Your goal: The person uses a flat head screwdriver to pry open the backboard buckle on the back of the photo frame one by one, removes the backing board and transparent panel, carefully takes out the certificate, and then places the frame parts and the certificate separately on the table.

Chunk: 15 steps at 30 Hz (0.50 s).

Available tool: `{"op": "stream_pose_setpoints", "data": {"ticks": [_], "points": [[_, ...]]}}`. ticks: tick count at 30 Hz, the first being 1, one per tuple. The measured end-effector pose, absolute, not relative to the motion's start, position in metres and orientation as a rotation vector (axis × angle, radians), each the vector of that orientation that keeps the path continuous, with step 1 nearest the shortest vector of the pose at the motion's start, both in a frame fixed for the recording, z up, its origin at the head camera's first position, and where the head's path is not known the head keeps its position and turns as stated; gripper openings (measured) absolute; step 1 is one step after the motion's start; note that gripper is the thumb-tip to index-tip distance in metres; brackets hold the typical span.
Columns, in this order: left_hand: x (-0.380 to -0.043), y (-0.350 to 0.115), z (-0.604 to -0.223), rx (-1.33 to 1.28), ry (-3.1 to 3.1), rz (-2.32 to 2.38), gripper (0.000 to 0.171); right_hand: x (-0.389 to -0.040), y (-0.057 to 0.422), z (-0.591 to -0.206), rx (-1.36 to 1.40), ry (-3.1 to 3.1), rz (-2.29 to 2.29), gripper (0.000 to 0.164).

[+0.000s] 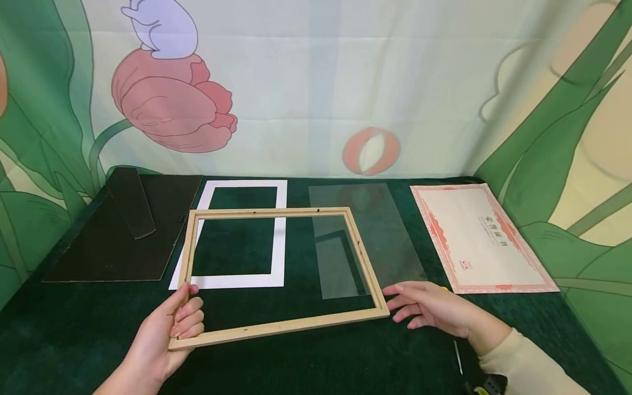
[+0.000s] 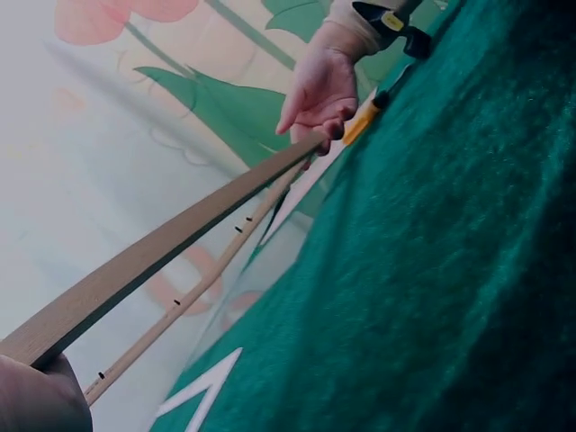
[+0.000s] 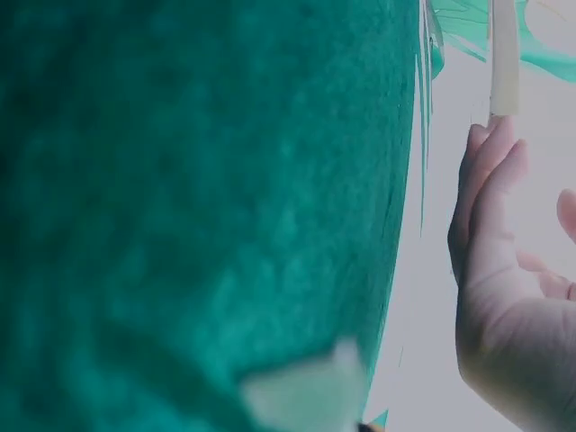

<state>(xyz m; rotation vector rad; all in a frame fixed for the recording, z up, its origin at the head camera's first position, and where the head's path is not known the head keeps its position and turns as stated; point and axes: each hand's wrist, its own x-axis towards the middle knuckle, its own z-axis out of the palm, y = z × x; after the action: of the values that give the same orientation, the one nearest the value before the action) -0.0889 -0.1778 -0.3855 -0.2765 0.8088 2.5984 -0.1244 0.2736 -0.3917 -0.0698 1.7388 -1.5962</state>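
My left hand grips a bare wooden picture frame by the lower left corner, thumb on top of the side rail. The frame is held up at a tilt, and small dark metal tabs show along its inner edges. At its lower right corner is my right hand, fingers loosely extended, fingertips right at the rail. In the right wrist view, the fingertips meet the end of the wooden rail. Behind the frame lie a white mat border and a clear sheet, both partly overlapped by it.
A black backing board with a fold-out stand lies at the left. At the right is a red-bordered certificate. A screwdriver with a yellow handle lies by my right hand. Dark green cloth covers the table; a printed curtain hangs behind.
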Motion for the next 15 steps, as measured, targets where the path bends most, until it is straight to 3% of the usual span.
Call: {"op": "stream_pose_setpoints", "data": {"ticks": [7, 15], "points": [[-0.096, -0.169, -0.393, -0.28, 0.879, 2.509, 0.027, -0.122, 0.275, -0.389, -0.099, 1.858, -1.478, 0.049], [-0.107, -0.159, -0.397, -0.362, 1.486, 2.183, 0.042, -0.12, 0.279, -0.392, -0.126, 1.927, -1.411, 0.035]]}}
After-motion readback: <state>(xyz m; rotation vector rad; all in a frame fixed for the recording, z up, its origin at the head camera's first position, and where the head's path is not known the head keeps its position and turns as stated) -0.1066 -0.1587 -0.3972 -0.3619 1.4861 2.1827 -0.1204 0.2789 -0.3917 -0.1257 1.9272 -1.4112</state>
